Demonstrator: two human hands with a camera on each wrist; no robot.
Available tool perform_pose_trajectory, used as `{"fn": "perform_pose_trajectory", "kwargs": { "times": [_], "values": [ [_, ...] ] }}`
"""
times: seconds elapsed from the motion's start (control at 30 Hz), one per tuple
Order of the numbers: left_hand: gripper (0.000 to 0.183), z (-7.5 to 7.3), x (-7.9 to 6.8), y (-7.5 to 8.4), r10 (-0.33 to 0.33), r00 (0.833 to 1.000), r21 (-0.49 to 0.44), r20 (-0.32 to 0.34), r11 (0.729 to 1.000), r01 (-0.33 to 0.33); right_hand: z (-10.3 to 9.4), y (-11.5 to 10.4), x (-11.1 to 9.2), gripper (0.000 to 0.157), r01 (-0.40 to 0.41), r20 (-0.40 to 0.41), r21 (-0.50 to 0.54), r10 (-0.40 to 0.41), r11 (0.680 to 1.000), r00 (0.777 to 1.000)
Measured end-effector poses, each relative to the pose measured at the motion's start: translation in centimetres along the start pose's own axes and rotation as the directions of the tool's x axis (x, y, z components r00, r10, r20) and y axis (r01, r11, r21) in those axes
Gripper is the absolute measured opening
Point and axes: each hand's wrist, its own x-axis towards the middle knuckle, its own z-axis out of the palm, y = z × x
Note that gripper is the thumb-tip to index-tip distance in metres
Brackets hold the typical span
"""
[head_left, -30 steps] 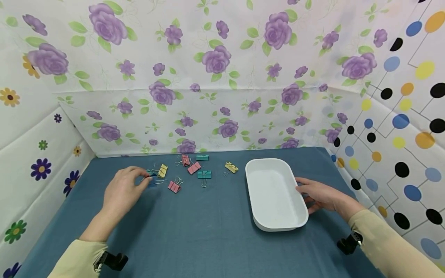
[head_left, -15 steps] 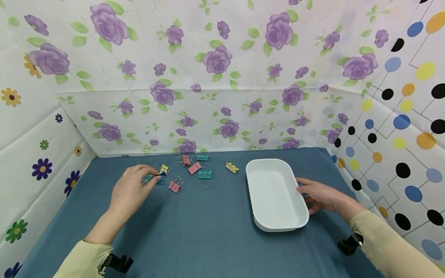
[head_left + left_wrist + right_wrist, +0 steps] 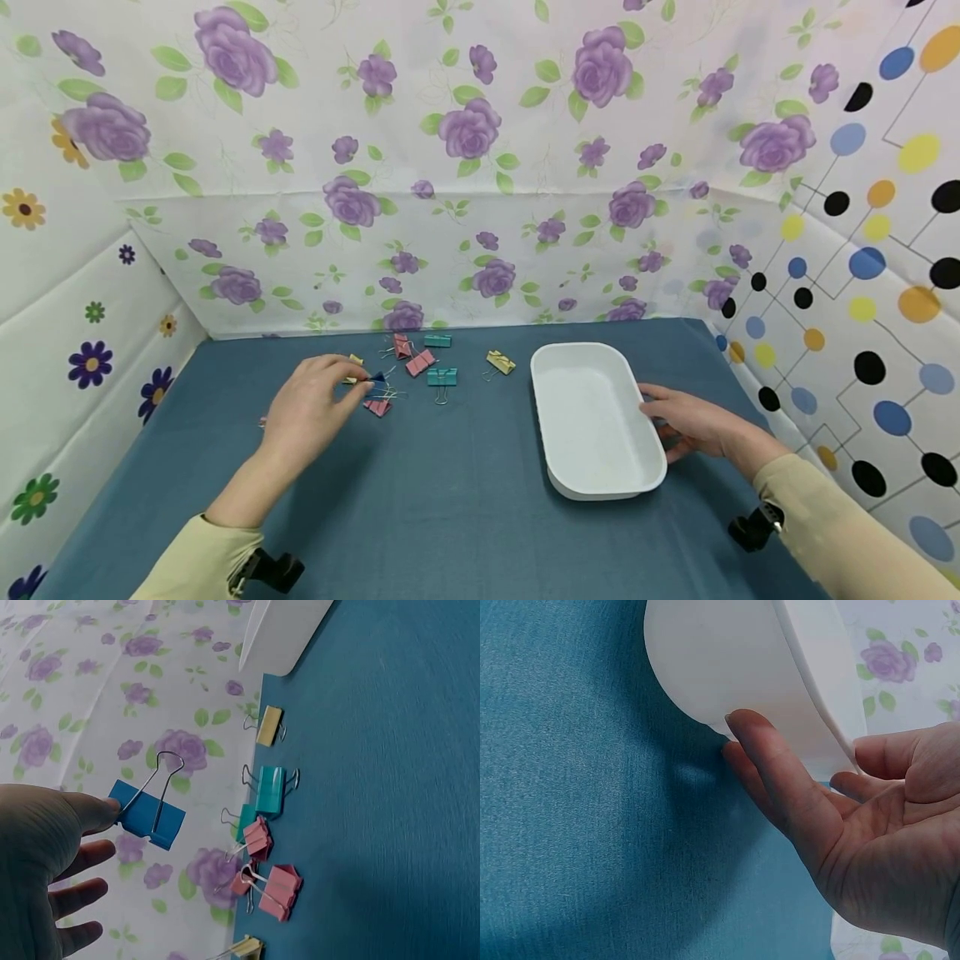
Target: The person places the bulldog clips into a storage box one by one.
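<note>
My left hand [image 3: 311,412] pinches a blue binder clip [image 3: 151,814] between thumb and forefinger; the other fingers are spread. In the head view the clip is above the table, over a pink binder clip [image 3: 377,408] that it partly covers. A yellow clip [image 3: 356,360] is mostly hidden behind the hand. At the right stands a white rectangular tray [image 3: 592,417] with nothing in it. My right hand [image 3: 697,421] rests against the tray's right side, its fingers fairly straight at the rim and outer wall.
More binder clips lie near the back of the blue cloth: pink [image 3: 421,362], teal [image 3: 441,377] and yellow [image 3: 500,362]. A small pink item [image 3: 262,422] peeks out left of the left hand. Flowered cloth walls [image 3: 465,250] close off the back and sides.
My left hand has moved right with the blue binder clip, passing over the pink clip and covering the yellow and teal ones behind it. The right hand and tray stay put.
</note>
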Motion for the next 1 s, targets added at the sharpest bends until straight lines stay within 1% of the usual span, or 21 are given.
{"fn": "perform_pose_trajectory", "kwargs": {
  "times": [0.23,0.6,1.0],
  "values": [
    [0.012,0.4,0.1,0.5,0.014,1.0,-0.013,-0.005,1.0,-0.014,0.0,-0.1,-0.1,0.065,0.006,-0.01,-0.004,-0.006,1.0,1.0],
    [0.012,1.1,0.5,1.1,0.025,1.0,-0.028,0.003,0.999,-0.024,0.2,-0.1,-0.2,0.066,0.013,0.018,-0.004,-0.013,1.0,1.0],
    [0.012,1.7,0.7,2.1,0.036,0.999,-0.048,0.005,0.998,-0.036,0.2,0.1,0.0,0.066,0.01,0.014,0.001,-0.01,1.0,1.0]
  ]
}}
